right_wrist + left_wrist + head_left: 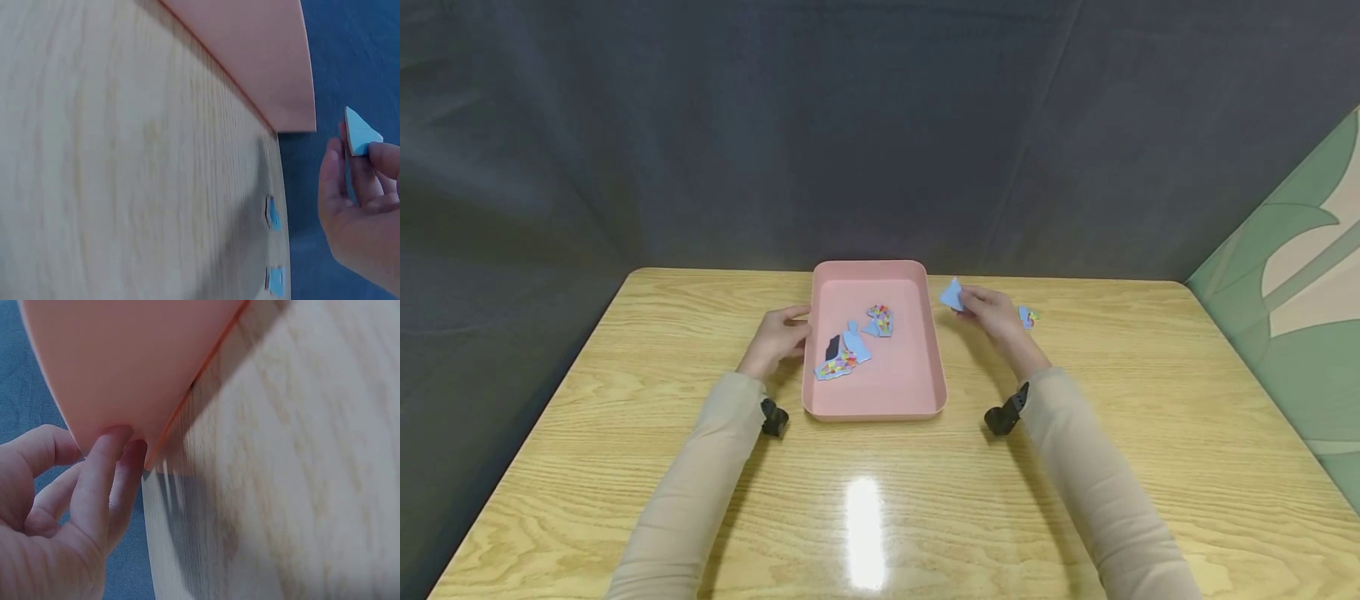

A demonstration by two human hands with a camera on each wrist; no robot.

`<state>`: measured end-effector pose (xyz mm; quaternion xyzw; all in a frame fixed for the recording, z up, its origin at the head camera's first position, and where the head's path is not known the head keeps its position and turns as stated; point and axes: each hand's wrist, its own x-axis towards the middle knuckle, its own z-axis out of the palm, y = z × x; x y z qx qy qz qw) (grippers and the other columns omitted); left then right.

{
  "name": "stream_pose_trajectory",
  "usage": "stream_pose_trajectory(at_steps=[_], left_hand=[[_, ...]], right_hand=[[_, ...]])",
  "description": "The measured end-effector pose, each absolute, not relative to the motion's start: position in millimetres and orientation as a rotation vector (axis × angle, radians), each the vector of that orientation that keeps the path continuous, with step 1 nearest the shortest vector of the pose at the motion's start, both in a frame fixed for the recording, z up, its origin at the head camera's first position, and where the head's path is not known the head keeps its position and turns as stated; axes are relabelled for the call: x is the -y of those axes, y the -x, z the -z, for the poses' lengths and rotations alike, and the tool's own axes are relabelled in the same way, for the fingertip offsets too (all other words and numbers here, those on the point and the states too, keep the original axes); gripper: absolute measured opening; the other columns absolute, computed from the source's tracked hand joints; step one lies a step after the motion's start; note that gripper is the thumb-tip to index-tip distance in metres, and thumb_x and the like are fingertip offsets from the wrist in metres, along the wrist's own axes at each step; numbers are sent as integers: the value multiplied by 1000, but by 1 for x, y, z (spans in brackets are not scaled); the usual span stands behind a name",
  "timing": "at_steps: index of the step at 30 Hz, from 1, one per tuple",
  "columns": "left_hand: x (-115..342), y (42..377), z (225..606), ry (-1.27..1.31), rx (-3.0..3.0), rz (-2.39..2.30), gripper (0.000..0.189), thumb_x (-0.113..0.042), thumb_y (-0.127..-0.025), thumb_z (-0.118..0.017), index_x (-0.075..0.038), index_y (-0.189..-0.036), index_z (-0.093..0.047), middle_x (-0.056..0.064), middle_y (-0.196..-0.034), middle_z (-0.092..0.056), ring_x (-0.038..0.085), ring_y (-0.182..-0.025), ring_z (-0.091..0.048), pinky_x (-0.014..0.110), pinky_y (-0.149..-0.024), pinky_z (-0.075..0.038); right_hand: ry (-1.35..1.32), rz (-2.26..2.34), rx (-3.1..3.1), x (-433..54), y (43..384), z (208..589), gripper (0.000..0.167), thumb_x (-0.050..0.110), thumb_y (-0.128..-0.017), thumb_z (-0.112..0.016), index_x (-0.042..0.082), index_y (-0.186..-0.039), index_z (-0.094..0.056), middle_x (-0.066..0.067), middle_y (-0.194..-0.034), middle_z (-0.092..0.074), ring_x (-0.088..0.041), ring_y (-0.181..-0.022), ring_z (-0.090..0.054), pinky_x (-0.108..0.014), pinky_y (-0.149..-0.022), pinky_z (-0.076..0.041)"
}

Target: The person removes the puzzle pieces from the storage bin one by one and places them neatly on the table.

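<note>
As I look across from the left side of the table (pixel 625 450), the person's left hand (pixel 777 340) comes first, its grip closed on the left wall of the pink tray (pixel 906 392), with one finger slipping out of sight past the rim. That tray stands between the two hands, its long axis running away from the person. Inside, a larger cluster of blue, black and multicoloured pieces (pixel 853 343) lies by the left wall, and a smaller multicoloured cluster (pixel 882 323) sits nearer the middle.

Just past the tray's right wall, the right hand (pixel 996 318) has a narrow grip, thumb and fingers pinching a pointed blue piece (pixel 952 296) that looks lifted off the table. It juts from the fingertips on the tray side, so the open tray lies straight to its left and the smaller cluster is the nearer of the two. Farther right, beyond the wrist, a loose piece (pixel 1027 317) rests on the table; the right wrist view shows a second loose piece there too.
</note>
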<state>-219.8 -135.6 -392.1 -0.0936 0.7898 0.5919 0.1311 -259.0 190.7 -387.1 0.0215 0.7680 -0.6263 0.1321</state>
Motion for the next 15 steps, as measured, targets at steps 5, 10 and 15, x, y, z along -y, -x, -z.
stream_pose_trajectory(at_steps=[5,10,15], left_hand=[[136,219,390,261,-2312,-1724,54,-5,-89,-47,-2,-142,-43,26,-129,-56,26,-105,-63,37,-89,-56],[135,219,390,267,-2302,-1720,54,-5,-90,-46,-3,-143,-42,25,-132,-55,30,-111,-60,40,-94,-54],[135,219,390,281,-2293,-1717,54,-4,-91,-45,-4,-145,-40,25,-134,-53,32,-116,-58,41,-96,-52]], right_hand=[[-126,1763,-2275,-204,258,387,52,27,-101,-43,0,-145,-36,-11,-136,-47,1,-95,-52,-24,-105,-43],[-151,1790,-2261,-217,256,386,56,30,-100,-46,1,-147,-34,-9,-135,-49,6,-93,-53,-26,-109,-41],[-180,1953,-2141,-230,255,385,58,23,-98,-52,-3,-146,-32,9,-106,-52,3,-90,-55,-12,-93,-48]])
